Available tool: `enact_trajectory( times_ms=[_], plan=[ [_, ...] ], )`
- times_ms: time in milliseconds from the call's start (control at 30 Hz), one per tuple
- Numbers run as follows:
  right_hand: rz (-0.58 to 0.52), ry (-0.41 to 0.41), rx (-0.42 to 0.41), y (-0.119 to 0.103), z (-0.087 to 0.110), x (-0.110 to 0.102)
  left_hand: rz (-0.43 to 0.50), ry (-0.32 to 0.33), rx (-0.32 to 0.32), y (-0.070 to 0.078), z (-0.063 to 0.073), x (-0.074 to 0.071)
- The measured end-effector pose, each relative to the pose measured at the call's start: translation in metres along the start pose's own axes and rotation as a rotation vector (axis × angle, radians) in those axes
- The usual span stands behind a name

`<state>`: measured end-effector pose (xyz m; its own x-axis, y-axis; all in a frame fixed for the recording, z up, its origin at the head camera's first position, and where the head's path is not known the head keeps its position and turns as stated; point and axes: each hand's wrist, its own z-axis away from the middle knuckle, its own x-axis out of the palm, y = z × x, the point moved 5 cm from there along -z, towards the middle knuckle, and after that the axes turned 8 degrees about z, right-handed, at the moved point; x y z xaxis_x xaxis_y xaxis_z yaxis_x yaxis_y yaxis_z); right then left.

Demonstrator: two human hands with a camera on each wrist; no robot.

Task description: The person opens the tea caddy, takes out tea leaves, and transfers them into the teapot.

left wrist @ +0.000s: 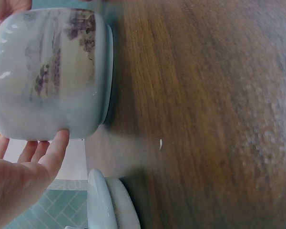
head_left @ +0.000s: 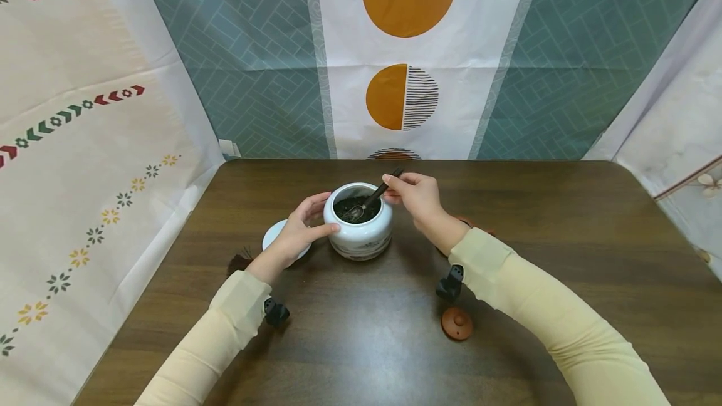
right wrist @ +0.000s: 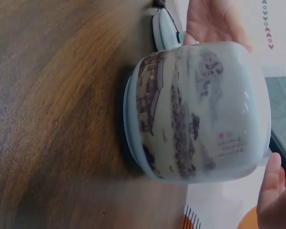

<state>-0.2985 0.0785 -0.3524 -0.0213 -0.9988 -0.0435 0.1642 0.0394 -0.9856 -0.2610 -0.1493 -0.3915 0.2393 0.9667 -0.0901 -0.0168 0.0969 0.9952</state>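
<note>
A white porcelain jar with a painted landscape stands upright on the table, its mouth uncovered. Dark loose leaves, which look like tea, lie inside. My left hand holds the jar's left side, thumb at the front near the rim and fingers round the back; its fingertips touch the wall in the left wrist view. Over the jar's right rim, my right hand pinches the dark handle of a spoon. The spoon slants down into the jar, its bowl at the leaves.
Left of the jar lies its white lid, partly behind my left hand, with a dark tassel beside it. A small reddish clay lid sits in front of my right forearm. Something reddish shows behind that forearm, mostly hidden.
</note>
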Motion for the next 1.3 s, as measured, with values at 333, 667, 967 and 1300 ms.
enact_trajectory(
  times_ms=[333, 667, 967, 1300],
  plan=[
    [-0.111, 0.019, 0.026, -0.002, 0.001, -0.007, 0.007, -0.004, 0.015, 0.002, 0.000, 0.001],
    [-0.170, 0.033, 0.046, -0.010, 0.004, -0.017, 0.015, -0.014, 0.017, 0.004, 0.002, 0.003],
    [-0.238, 0.028, 0.046, -0.018, 0.008, -0.031, 0.013, -0.014, 0.015, 0.002, 0.002, 0.003],
    [-0.289, -0.005, 0.023, -0.024, 0.019, -0.064, 0.021, -0.004, 0.027, 0.001, 0.002, 0.002]
  ],
)
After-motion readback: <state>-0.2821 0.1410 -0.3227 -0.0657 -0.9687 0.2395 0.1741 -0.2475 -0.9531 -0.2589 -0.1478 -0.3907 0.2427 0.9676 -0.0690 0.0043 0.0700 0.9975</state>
